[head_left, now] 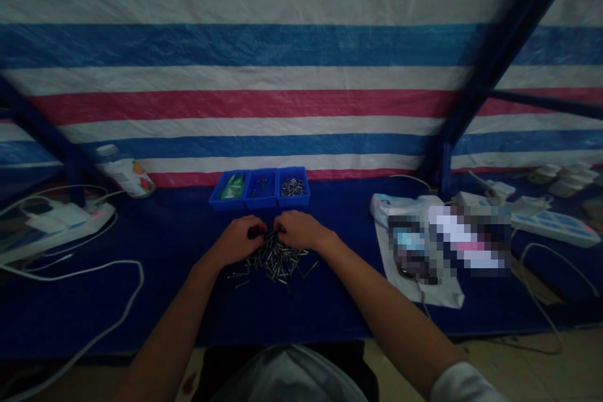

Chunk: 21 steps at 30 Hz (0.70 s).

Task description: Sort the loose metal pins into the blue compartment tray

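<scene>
A loose pile of dark, slender metal screws (pixel 277 264) lies on the blue table in front of me. My left hand (pixel 239 240) is at the pile's far left edge, with its fingers curled and closed. Across a small gap, my right hand (pixel 300 230) bends over the pile's far right side, its fingers also closed and pointing down into the screws. Whatever is between the fingertips of either hand is hidden. Just beyond my hands stand three joined blue bins: a left bin (pixel 215 203) with green-wrapped items, a middle bin (pixel 260 202) with a few screws, and a right bin (pixel 293 201) with many small screws.
A bottle (pixel 127 171) leans at the back left, near a white power strip (pixel 61 231) and a trailing white cable (pixel 136 289). On the right are a white sheet (pixel 440 295), blurred-out items and another power strip (pixel 556 226). Striped tarpaulin (pixel 292 44) hangs behind.
</scene>
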### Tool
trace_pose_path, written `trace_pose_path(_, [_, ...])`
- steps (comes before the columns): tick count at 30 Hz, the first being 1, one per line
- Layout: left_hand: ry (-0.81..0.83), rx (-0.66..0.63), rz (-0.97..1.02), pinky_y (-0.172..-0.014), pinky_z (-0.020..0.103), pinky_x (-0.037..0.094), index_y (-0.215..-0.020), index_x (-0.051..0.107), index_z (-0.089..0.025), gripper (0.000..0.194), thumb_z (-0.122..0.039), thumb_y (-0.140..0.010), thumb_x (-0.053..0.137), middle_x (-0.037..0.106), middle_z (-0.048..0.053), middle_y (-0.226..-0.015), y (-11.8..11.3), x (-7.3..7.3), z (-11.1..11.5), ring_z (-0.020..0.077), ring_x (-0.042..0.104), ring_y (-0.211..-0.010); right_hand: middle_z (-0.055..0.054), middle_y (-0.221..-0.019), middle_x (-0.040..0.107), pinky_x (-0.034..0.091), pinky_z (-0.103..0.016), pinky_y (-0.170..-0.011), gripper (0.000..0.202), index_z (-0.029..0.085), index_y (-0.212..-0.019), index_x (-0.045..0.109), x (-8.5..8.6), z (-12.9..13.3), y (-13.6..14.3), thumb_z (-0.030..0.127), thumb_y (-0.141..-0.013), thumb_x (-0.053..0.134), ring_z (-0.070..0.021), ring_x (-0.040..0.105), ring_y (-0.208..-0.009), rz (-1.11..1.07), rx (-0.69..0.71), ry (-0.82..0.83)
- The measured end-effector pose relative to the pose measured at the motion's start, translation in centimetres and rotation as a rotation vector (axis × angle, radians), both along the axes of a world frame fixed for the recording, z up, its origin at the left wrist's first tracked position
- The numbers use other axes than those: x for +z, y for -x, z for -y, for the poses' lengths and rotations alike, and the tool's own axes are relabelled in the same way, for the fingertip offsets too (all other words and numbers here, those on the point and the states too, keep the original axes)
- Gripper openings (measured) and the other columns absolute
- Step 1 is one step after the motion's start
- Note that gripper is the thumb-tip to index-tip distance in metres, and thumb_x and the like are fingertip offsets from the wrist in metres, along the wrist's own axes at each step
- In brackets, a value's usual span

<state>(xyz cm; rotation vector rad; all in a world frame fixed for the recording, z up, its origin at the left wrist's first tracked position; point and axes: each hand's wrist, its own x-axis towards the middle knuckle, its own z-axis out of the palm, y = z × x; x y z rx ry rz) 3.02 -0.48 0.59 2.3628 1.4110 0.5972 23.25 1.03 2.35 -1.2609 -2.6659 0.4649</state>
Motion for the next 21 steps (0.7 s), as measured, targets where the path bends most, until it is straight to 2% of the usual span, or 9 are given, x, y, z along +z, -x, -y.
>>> trace_pose_path(6, [0.029,-0.02,0.027,-0.071,0.029,0.046,-0.084,0.07,-0.019,0.019,-0.014,-0.073,0.055,0.069,0.002,-0.084,0.0,-0.2,-0.1,0.0174,0.063,-0.077,-0.008,-0.101,0.069,0.043,-0.029,-0.072,0.019,0.02,-0.097,0.067,-1.2,0.5,0.0,0.021,-0.086,0.051,-0.0196,0.063,-0.09,-0.053,-0.012,-0.097])
trace_pose_path(12, [0.039,-0.02,0.024,-0.071,0.028,0.045,-0.083,0.069,-0.019,0.021,-0.011,-0.071,0.053,0.068,0.002,-0.083,-0.2,-0.3,-0.1,0.0166,0.062,-0.076,-0.008,-0.099,0.065,0.042,-0.03,-0.077,0.015,0.019,-0.094,0.065,-1.9,0.5,0.2,0.024,-0.087,0.053,-0.0203,0.058,-0.092,-0.069,-0.004,-0.122])
trace_pose_path(21, [0.06,-0.034,0.071,-0.069,0.027,0.044,-0.08,0.067,-0.018,0.02,-0.01,-0.069,0.053,0.066,0.001,-0.08,-0.1,0.1,0.3,0.0156,0.06,-0.072,-0.006,-0.096,0.065,0.039,-0.03,-0.077,0.01,0.018,-0.089,0.064,-2.1,0.2,0.6,0.026,-0.085,0.058,-0.0188,0.056,-0.089,-0.078,-0.01,-0.128])
